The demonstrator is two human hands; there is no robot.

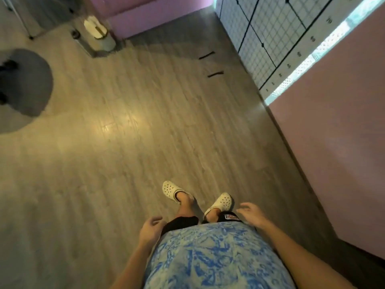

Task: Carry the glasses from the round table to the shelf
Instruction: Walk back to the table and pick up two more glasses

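A grey round rug [27,84] lies far left. Your left hand [150,227] hangs loosely curled, holding nothing; your white clogs [170,189] stand on the wood floor [125,132]; your right hand [253,213] is spread, carrying nothing. No glasses are visible.

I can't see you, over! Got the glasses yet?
Left hand open, empty. Right hand open, empty. No glasses in view. Wood floor ahead clear; grey rug off left.
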